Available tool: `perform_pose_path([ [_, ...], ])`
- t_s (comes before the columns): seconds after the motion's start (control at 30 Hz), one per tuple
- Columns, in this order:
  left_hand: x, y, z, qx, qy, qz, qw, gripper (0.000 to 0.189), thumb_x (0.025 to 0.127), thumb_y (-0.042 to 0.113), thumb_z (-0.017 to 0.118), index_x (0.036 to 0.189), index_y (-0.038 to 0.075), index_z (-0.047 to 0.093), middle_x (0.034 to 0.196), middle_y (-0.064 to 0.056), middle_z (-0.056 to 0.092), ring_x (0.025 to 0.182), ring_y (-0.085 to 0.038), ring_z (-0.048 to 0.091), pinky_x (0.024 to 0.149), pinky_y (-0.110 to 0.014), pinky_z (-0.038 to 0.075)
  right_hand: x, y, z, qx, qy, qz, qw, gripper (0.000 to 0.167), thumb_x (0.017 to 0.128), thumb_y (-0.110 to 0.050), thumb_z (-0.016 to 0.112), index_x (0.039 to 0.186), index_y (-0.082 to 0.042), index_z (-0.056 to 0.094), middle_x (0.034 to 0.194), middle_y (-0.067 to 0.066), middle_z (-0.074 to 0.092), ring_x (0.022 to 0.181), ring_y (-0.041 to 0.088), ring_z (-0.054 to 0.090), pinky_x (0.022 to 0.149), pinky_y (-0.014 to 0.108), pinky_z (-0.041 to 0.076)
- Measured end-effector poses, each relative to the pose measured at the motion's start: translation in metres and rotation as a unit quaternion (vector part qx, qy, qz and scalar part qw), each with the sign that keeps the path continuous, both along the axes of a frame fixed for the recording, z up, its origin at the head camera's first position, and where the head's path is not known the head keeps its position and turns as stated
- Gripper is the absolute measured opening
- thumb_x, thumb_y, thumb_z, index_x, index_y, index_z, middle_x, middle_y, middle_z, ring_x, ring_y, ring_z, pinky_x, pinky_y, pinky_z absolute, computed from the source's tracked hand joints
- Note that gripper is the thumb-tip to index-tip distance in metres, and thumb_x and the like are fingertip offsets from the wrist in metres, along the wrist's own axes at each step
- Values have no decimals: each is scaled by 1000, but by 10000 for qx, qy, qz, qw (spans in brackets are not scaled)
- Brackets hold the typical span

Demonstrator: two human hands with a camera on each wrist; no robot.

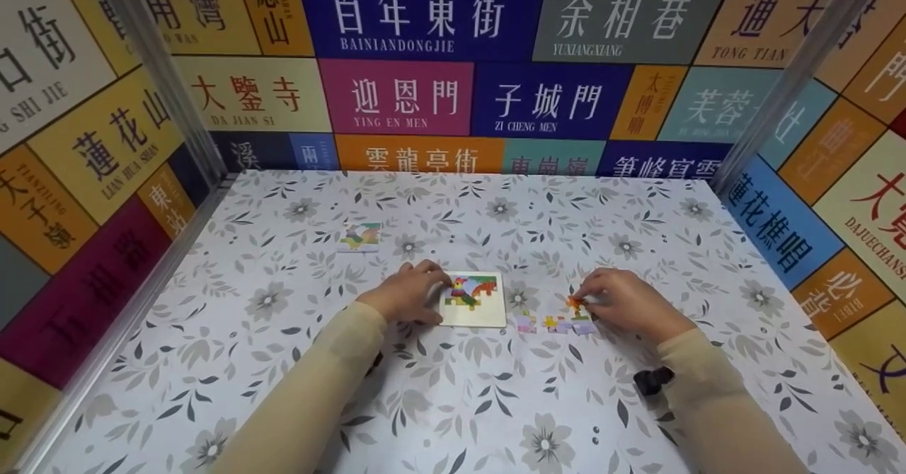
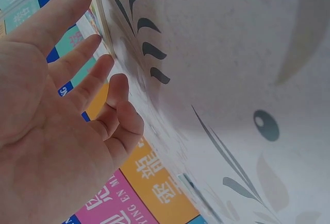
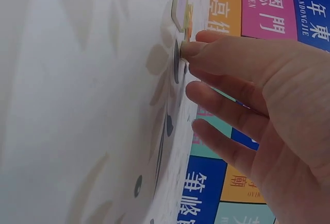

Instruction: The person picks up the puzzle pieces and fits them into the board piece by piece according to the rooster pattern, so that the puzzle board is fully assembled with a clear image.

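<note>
The right hand (image 1: pixel 630 304) pinches an orange piece (image 1: pixel 575 303) between thumb and fingertips, over by the loose pieces (image 1: pixel 556 324) to the right of the board (image 1: pixel 488 313); the left hand (image 1: pixel 408 293) lies along the board's left edge, fingers loosely extended and touching it rather than gripping. To handle the piece well, I would take it lightly by its rim, leaving picture and tabs in sight, and turn it to suit the gap before pressing – never forcing a tab; the left fingers should bear just enough to stop the board sliding, clear of the joined part (image 1: pixel 473 288), which covers the upper area and leaves the lower mostly bare. Much of the orange piece is hidden by the fingertips; I cannot tell whether it is lifted or resting on the table (image 1: pixel 453 396); the left wrist view gives only a sliver of the board, cut off at the top – and the loose pieces are too small to read for certain.
</note>
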State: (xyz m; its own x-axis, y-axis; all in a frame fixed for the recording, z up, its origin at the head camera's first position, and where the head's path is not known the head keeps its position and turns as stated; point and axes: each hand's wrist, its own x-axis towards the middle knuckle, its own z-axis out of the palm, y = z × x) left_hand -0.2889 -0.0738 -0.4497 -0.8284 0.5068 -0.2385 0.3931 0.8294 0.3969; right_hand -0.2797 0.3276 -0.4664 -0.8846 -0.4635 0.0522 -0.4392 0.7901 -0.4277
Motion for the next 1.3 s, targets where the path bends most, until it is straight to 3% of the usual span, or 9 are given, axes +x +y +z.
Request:
perform_pose_path([
  [0.17, 2, -1, 0, 70, 125, -108, 9998, 61, 89, 28, 83, 144, 18, 59, 155, -8, 46, 138, -39, 44, 115, -52, 41, 2, -1, 0, -28, -18, 5, 10000, 22, 88, -1, 75, 105, -13, 82, 103, 2, 75, 99, 23, 69, 90, 48, 55],
  [0.47, 2, 1, 0, -28, 89, 9, 10000, 60, 89, 29, 83, 144, 20, 59, 156, -6, 45, 138, -35, 44, 116, -49, 40, 0, -3, 0, 324, -66, -73, 9994, 22, 89, -5, 78, 108, -16, 82, 105, 0, 74, 101, 22, 68, 92, 48, 55],
  [0.73, 3, 2, -2, -47, -47, 125, 9999, 62, 89, 30, 82, 146, 23, 57, 157, -2, 44, 142, -33, 42, 117, -49, 39, 0, -2, -3, 367, 164, -205, 9990, 15, 88, -12, 80, 103, -15, 82, 96, -2, 74, 84, 12, 64, 78, 38, 54],
  [1.3, 1, -1, -2, 42, 238, -136, 9996, 61, 89, 31, 82, 144, 18, 59, 156, -8, 45, 136, -38, 45, 114, -51, 41, 1, -14, -1, 307, 241, -218, 9990, 14, 90, -17, 80, 104, -14, 83, 97, -3, 75, 79, 14, 61, 73, 35, 50],
])
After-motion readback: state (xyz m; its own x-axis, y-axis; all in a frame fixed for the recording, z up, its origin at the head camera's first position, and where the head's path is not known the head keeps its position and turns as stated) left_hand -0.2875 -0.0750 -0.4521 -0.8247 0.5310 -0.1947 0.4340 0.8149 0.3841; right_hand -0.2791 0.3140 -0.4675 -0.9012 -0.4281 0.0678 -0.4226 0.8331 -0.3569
